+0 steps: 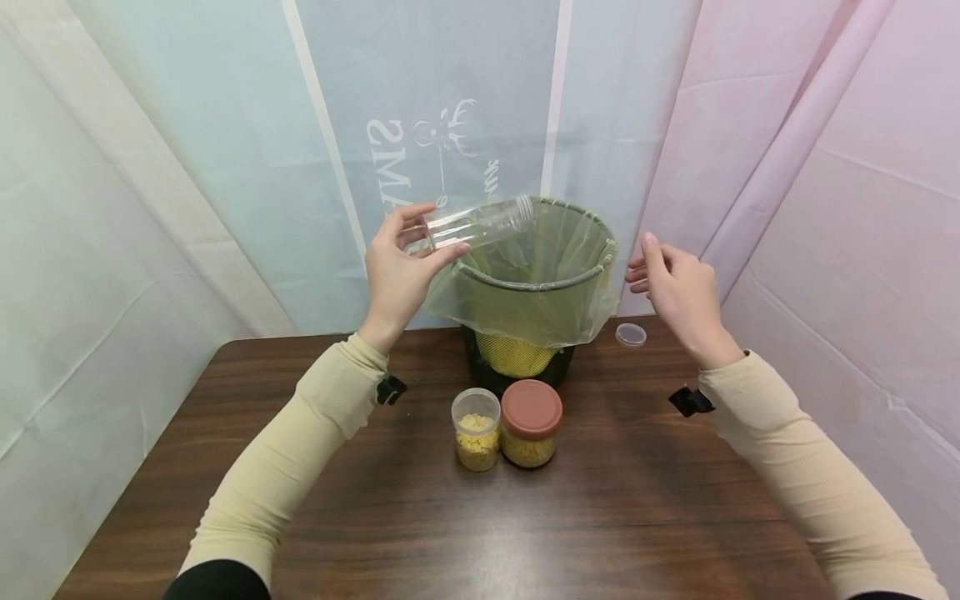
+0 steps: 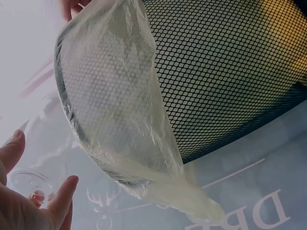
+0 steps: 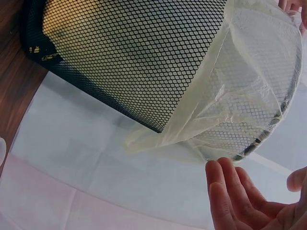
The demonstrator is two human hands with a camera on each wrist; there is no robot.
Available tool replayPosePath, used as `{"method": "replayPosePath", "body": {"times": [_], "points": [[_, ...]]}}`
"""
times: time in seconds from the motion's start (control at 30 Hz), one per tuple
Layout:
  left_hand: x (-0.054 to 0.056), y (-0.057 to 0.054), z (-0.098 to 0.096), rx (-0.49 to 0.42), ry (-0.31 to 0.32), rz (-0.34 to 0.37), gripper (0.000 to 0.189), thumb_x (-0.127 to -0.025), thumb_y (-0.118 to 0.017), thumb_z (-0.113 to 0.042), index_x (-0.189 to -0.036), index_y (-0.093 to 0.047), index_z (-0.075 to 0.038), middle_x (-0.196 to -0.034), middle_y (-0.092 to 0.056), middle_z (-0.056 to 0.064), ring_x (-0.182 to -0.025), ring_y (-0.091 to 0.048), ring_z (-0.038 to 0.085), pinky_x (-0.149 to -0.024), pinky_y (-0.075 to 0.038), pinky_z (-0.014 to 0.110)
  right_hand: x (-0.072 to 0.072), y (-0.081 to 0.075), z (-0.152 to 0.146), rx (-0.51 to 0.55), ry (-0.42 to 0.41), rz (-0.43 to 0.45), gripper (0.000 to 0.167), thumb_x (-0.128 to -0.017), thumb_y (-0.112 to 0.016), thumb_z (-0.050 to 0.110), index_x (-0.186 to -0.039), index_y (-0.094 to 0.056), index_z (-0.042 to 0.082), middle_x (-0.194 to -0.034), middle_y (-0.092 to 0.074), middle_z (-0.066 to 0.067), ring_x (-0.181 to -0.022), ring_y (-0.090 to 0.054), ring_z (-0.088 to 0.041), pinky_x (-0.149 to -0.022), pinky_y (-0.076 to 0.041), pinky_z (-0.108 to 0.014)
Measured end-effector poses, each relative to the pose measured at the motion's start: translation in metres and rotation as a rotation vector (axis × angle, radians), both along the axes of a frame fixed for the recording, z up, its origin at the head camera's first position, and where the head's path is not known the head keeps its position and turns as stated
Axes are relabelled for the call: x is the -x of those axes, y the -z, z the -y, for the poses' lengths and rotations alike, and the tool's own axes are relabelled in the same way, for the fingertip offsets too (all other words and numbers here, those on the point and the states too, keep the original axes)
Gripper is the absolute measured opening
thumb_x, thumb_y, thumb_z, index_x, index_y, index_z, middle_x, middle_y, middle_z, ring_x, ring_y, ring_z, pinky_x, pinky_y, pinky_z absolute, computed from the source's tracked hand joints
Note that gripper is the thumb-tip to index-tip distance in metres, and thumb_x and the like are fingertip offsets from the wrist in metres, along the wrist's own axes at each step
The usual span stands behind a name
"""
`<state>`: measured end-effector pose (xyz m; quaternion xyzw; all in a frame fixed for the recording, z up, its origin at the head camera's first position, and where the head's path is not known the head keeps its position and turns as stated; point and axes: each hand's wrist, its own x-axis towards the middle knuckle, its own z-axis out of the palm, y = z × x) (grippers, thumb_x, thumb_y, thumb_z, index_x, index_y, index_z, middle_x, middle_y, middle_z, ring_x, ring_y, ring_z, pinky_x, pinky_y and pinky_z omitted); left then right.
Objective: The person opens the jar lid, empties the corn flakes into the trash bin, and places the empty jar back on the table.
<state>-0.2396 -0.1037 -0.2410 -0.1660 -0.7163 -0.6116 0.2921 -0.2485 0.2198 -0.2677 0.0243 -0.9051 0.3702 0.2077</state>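
My left hand point(image 1: 401, 262) grips a clear, tall plastic jar point(image 1: 480, 223) by its base end. Lying nearly on its side, the jar points its threaded, lidless mouth over a mesh wastebasket point(image 1: 517, 354) lined with a pale yellow bag point(image 1: 536, 312). In the left wrist view, thumb and fingers point(image 2: 62, 199) are around the jar's base. To the right of the basket, my right hand point(image 1: 682, 296) hangs in the air with nothing in it. Its fingers point(image 3: 235, 191) are loosely bent near the bag-covered rim in the right wrist view.
In front of the basket stand a lidless clear jar point(image 1: 477, 442) of yellow crumbly pieces and a similar jar with a red-brown lid point(image 1: 532, 407), side by side. A small clear lid point(image 1: 631, 335) lies at the right on the dark wooden table point(image 1: 390, 525). Fabric walls point(image 1: 225, 150) enclose the back and sides.
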Motion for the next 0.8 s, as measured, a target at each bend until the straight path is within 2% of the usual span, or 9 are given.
{"method": "replayPosePath", "body": {"times": [0.1,0.27,0.4,0.53,0.63,0.8], "points": [[-0.012,-0.006,-0.003,-0.027,0.02,-0.017,0.054,-0.07,-0.082,-0.001,-0.117,-0.056,0.006,-0.117,-0.056,0.02,-0.106,-0.06,0.036,-0.085,-0.055,0.037,-0.001,0.002,-0.001,-0.017,0.008,-0.003,0.07,-0.096,-0.023,0.062,-0.101,-0.07,0.01,-0.092,-0.073,-0.012,-0.068,-0.069,-0.01,-0.081,-0.047,-0.038],[-0.012,-0.002,-0.003,-0.059,0.04,-0.039,0.056,-0.07,-0.081,0.0,-0.116,-0.051,0.009,-0.117,-0.054,0.023,-0.106,-0.06,0.037,-0.085,-0.054,0.042,-0.001,0.005,-0.002,-0.045,0.015,-0.019,0.069,-0.097,-0.023,0.06,-0.101,-0.07,0.009,-0.092,-0.073,-0.013,-0.073,-0.071,-0.019,-0.085,-0.044,-0.043],[-0.011,0.001,-0.003,-0.101,0.052,-0.04,0.055,-0.07,-0.081,0.0,-0.111,-0.046,0.008,-0.116,-0.054,0.024,-0.106,-0.06,0.038,-0.086,-0.054,0.041,-0.001,0.007,-0.003,-0.064,0.019,-0.026,0.068,-0.097,-0.023,0.059,-0.1,-0.07,0.01,-0.091,-0.073,-0.012,-0.072,-0.07,-0.017,-0.085,-0.044,-0.043],[-0.011,0.003,-0.003,-0.121,0.05,-0.05,0.053,-0.071,-0.081,-0.001,-0.108,-0.044,0.007,-0.116,-0.056,0.024,-0.103,-0.062,0.032,-0.087,-0.053,0.043,-0.002,0.009,-0.004,-0.083,0.021,-0.016,0.068,-0.098,-0.022,0.059,-0.1,-0.07,0.011,-0.092,-0.073,-0.012,-0.073,-0.07,-0.016,-0.084,-0.043,-0.044],[-0.012,0.003,-0.004,-0.126,0.047,-0.058,0.053,-0.072,-0.08,-0.002,-0.108,-0.042,0.008,-0.117,-0.055,0.025,-0.102,-0.064,0.028,-0.088,-0.053,0.045,-0.003,0.01,-0.004,-0.092,0.022,-0.004,0.069,-0.097,-0.02,0.06,-0.101,-0.069,0.011,-0.093,-0.073,-0.011,-0.076,-0.071,-0.021,-0.082,-0.043,-0.045],[-0.013,0.005,-0.003,-0.159,0.063,-0.066,0.049,-0.075,-0.078,-0.001,-0.105,-0.04,0.007,-0.114,-0.056,0.019,-0.107,-0.061,0.037,-0.088,-0.053,0.04,-0.003,0.012,-0.004,-0.098,0.021,0.013,0.07,-0.097,-0.019,0.06,-0.103,-0.069,0.011,-0.095,-0.073,-0.011,-0.083,-0.07,-0.028,-0.082,-0.043,-0.046]]}}
